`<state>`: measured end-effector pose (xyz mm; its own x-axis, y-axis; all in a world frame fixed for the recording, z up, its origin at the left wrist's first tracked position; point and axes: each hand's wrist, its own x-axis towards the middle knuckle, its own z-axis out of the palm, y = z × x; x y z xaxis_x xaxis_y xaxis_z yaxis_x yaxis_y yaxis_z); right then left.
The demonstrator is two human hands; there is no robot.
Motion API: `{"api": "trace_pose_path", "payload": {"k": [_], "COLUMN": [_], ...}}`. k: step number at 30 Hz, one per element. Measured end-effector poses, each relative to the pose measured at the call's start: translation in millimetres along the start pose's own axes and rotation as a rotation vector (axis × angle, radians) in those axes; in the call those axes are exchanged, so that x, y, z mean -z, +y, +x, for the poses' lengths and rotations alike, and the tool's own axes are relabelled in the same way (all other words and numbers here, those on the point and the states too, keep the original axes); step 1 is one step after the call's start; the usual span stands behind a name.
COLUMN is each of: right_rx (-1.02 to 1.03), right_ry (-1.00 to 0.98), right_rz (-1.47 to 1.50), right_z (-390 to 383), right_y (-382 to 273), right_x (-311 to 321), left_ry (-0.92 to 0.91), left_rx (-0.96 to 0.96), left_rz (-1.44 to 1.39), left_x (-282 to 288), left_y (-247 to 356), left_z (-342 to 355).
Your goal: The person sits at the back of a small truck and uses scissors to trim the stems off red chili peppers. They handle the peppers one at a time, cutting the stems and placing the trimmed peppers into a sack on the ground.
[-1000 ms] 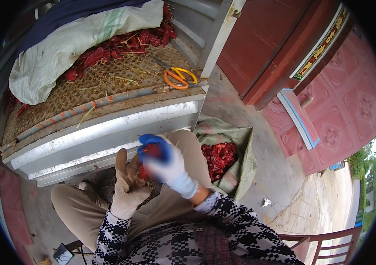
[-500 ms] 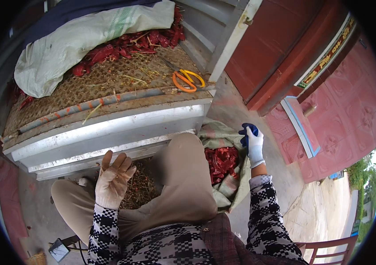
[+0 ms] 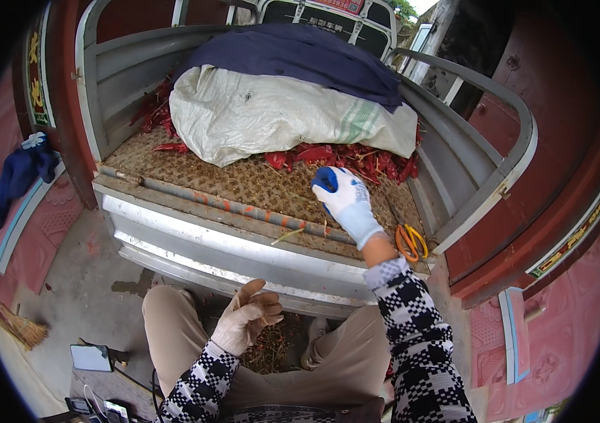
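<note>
My right hand (image 3: 346,201), in a white glove with blue fingers and palm, is over the cargo bed, just short of the dried red chillies (image 3: 307,154). Its fingers are loosely bent and nothing shows in them. My left hand (image 3: 247,321), in a pale, soiled glove, hovers above my lap with its fingers half curled and apart, holding nothing I can see. The chillies poke out from under a white woven sack (image 3: 264,113). Orange-handled scissors (image 3: 410,243) lie by my right wrist, their blades hidden.
Dark blue cloth (image 3: 293,60) covers the sack's back part. The metal bed edge (image 3: 229,225) runs before my knees, with side rails (image 3: 483,141) rising around. Stems and scraps (image 3: 268,349) lie between my legs. At left are a broom (image 3: 25,328) and a phone-like device (image 3: 92,357).
My right hand has moved from beside the sack of chillies at my right up over the cargo bed. The view has swung left; my left hand stays near my lap.
</note>
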<state>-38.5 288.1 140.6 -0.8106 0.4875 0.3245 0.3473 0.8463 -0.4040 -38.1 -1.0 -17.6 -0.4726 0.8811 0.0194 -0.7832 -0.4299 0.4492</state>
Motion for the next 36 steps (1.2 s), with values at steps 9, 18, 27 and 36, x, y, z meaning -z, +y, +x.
{"api": "trace_pose_path", "payload": {"k": [9, 18, 27, 36], "right_rx": [-0.174, -0.179, -0.023, 0.276], "right_ry": [-0.155, -0.307, -0.317, -0.818], "right_rz": [-0.361, -0.31, -0.049, 0.078], "right_z": [113.0, 85.3, -6.8, -124.3], "right_y": [-38.2, -43.5, -5.0, -59.3], "right_x": [-82.5, -21.3, 35.4, -12.6], "left_ry": [0.092, 0.176, 0.263, 0.08], "left_rx": [-0.009, -0.049, -0.298, -0.549], "left_rz": [0.001, 0.527, 1.277, 1.745], "left_x": [29.0, 12.0, -13.1, -55.4], "left_y": [0.6, 3.9, -8.5, -10.6], "left_z": [8.9, 3.3, 5.9, -4.0]}}
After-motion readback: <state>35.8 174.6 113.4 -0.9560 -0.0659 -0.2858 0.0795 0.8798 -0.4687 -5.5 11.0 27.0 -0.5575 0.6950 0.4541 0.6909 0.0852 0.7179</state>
